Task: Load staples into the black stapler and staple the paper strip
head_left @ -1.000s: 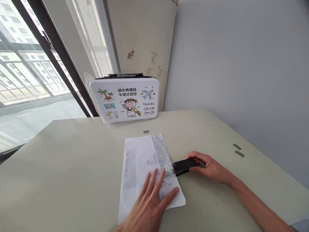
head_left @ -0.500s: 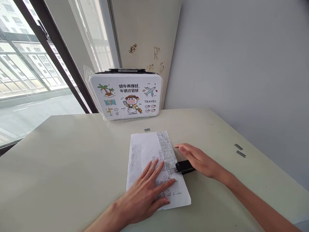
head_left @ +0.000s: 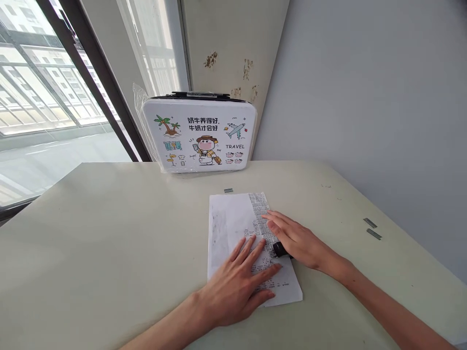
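A white sheet of paper (head_left: 233, 221) lies flat near the middle of the pale table (head_left: 109, 233), with a dense band of staples (head_left: 260, 214) along its right edge. My left hand (head_left: 242, 284) presses flat on the paper's lower half, fingers spread. My right hand (head_left: 297, 240) lies palm down over a black stapler (head_left: 279, 250) at the paper's right edge, fingers stretched out onto the stapled band. Only the stapler's front tip shows under that hand.
A white lunch-box style case (head_left: 200, 133) with cartoon travel pictures stands upright at the table's far edge, against a window frame. Loose staple strips lie near the paper's top (head_left: 228, 190) and at the right side (head_left: 372, 228). A grey wall runs along the right.
My right hand has gone from gripping the stapler's rear to lying flat over it with fingers extended onto the staples. The view has shifted, so the paper sits farther right.
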Motion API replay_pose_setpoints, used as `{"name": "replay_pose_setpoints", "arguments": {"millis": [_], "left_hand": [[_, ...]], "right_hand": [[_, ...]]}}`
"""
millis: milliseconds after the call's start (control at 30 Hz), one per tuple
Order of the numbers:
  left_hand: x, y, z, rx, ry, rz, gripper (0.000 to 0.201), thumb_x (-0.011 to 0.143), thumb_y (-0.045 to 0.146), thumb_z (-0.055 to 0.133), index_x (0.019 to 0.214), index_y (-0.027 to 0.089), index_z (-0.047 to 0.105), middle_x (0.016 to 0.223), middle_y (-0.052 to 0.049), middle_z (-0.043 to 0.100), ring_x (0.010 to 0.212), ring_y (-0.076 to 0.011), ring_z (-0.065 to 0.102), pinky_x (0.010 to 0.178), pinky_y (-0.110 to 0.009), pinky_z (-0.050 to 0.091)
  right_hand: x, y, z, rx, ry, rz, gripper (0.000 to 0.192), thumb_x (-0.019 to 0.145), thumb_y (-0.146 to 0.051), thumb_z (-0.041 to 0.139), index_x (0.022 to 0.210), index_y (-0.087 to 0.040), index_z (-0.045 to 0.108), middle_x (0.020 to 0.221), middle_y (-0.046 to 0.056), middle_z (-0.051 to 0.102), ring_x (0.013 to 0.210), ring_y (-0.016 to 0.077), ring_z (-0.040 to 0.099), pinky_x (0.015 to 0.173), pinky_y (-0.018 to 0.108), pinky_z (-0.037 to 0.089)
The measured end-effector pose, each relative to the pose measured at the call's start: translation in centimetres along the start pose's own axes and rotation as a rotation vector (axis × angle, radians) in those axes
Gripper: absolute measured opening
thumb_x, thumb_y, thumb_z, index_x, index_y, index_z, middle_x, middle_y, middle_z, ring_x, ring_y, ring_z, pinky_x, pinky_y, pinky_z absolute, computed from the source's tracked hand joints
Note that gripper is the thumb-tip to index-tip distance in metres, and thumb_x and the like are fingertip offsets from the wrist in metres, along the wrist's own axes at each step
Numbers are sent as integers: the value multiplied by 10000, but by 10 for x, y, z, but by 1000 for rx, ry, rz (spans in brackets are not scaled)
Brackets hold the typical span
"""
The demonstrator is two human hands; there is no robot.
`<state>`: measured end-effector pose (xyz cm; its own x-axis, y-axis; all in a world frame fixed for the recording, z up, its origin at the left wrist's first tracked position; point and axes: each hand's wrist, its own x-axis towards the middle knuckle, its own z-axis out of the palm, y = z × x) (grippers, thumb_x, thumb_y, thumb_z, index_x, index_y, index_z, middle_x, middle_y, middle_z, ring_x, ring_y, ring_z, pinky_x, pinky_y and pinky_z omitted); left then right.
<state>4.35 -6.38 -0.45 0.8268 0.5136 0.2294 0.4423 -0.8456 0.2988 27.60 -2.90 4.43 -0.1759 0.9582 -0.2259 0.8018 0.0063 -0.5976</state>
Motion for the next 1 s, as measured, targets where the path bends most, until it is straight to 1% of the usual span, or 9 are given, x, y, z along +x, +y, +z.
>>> {"name": "replay_pose_setpoints", "arguments": {"millis": [133, 200, 300, 500, 700, 867, 1000], "left_hand": [[2, 1, 1, -21, 18, 8, 534, 1061, 405, 578, 1570, 287, 472, 1752, -95, 142, 1595, -369, 136, 1288, -584, 214], [2, 1, 1, -27, 9, 4, 532, 1060, 409, 578, 1568, 284, 476, 1752, -101, 139, 1592, -378, 146, 1286, -586, 216], [2, 1, 2, -29, 3, 2, 535, 1060, 408, 578, 1570, 292, 469, 1753, -101, 135, 1592, -378, 149, 1284, -591, 217], [2, 0, 5, -38, 46, 17, 535, 1067, 419, 556, 1579, 298, 460, 1755, -81, 124, 1593, -374, 147, 1292, -583, 200], [0, 2, 6, -16, 27, 1, 527, 1068, 407, 561, 1570, 274, 472, 1743, -106, 178, 1598, -358, 130, 1294, -574, 202], [-2, 3, 8, -5, 65, -2, 538, 1071, 411, 554, 1585, 291, 449, 1753, -80, 136, 1600, -350, 134, 1299, -563, 196], [-1, 4, 8, 5, 42, -10, 533, 1068, 409, 561, 1575, 277, 462, 1736, -112, 213, 1598, -355, 146, 1294, -574, 203]], "right_hand": [[1, 2, 3, -18, 32, -14, 651, 1061, -678, 254, 1547, -331, 514, 1683, -9, 392, 1586, 286, 284, 1287, 533, 280], [1, 2, 5, -38, 50, -17, 622, 1067, -652, 271, 1538, -335, 525, 1675, -13, 406, 1581, 289, 296, 1280, 531, 294], [2, 4, 8, -85, 57, -8, 604, 1073, -626, 272, 1538, -334, 522, 1675, -22, 405, 1582, 276, 295, 1284, 526, 285], [4, 5, 13, -129, 101, -4, 578, 1077, -604, 272, 1504, -340, 559, 1656, -18, 437, 1574, 281, 314, 1280, 543, 281], [3, 0, 9, -115, 81, 34, 583, 1082, -584, 246, 1509, -332, 553, 1652, -30, 440, 1569, 275, 326, 1274, 543, 301], [1, 2, 8, -66, 81, 18, 585, 1078, -609, 254, 1502, -348, 560, 1638, -34, 462, 1551, 291, 366, 1260, 549, 340], [2, 2, 9, -63, 95, 17, 570, 1076, -601, 268, 1477, -352, 587, 1620, -36, 488, 1543, 293, 381, 1261, 546, 345]]}}
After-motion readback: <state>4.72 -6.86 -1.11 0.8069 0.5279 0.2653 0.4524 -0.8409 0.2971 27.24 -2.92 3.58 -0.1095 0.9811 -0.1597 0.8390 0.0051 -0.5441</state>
